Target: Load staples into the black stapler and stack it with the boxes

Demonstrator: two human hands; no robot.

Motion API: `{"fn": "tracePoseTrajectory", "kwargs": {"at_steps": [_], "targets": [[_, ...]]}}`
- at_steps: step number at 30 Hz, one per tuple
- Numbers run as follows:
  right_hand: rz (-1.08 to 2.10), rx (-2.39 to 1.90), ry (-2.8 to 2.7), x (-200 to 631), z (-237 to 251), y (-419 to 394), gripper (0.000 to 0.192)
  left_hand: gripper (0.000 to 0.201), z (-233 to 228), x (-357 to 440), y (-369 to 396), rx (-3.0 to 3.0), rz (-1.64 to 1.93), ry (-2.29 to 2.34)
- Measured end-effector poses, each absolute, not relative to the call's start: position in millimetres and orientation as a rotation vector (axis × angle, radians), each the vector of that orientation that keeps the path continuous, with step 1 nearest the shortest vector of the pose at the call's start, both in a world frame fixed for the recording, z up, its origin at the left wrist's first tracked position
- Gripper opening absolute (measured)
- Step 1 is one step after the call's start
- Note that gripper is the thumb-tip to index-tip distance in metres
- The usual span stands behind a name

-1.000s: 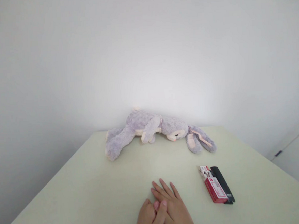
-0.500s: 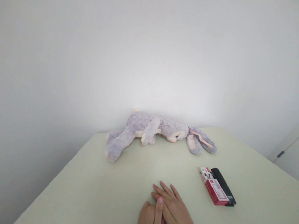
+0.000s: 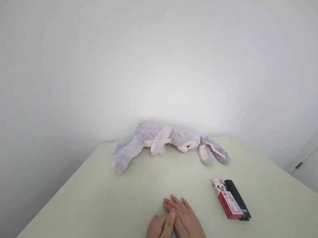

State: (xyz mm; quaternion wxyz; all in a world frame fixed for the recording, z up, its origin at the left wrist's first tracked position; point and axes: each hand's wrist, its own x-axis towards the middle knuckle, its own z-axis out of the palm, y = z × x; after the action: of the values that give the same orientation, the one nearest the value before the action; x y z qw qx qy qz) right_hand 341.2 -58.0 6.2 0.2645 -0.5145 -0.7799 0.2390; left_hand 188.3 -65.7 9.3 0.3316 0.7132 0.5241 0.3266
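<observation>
Both hands rest flat on the pale table (image 3: 86,207) at its near edge. My right hand (image 3: 186,224) lies palm down with fingers stretched forward. My left hand (image 3: 158,232) sits beside it, its index finger laid over the right hand's fingers. Neither holds anything. A red and white box (image 3: 227,203) lies to the right of my right hand, with a black slim case (image 3: 238,198) against its right side. A grey-purple plush rabbit (image 3: 163,142) lies on its side at the table's far edge.
A plain white wall (image 3: 155,61) rises right behind the table. A white cabinet (image 3: 315,173) with a small dark handle stands at the right. The table's left and right edges slant toward me.
Both hands have slid slightly toward me, and the left index finger has shifted across the right hand's fingers. The view has tipped a little. The rabbit and boxes have not moved.
</observation>
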Motion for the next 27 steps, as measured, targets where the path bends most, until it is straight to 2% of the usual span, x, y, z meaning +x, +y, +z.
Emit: {"fn": "tracePoseTrajectory", "kwargs": {"at_steps": [5,11,20,24,27], "targets": [[0.636,-1.413,-2.112,339.8,12.5,-60.5,0.047,0.073,10.5,194.0,-65.5,2.014,0.714,1.297],[0.617,-1.419,-2.156,338.5,18.4,-62.3,0.046,0.076,8.8,188.1,-65.2,2.032,0.808,1.218],[0.579,-1.407,-2.042,344.3,-0.5,-63.5,0.045,0.079,5.9,192.3,-65.1,2.039,0.803,1.204],[0.557,-1.426,-2.031,344.0,1.4,-63.7,0.045,0.069,4.6,190.5,-65.2,2.08,0.802,1.286],[0.5,-1.5,-2.051,342.7,-1.7,-63.2,0.044,0.049,-5.0,184.7,-61.7,2.147,0.829,1.505]]}}
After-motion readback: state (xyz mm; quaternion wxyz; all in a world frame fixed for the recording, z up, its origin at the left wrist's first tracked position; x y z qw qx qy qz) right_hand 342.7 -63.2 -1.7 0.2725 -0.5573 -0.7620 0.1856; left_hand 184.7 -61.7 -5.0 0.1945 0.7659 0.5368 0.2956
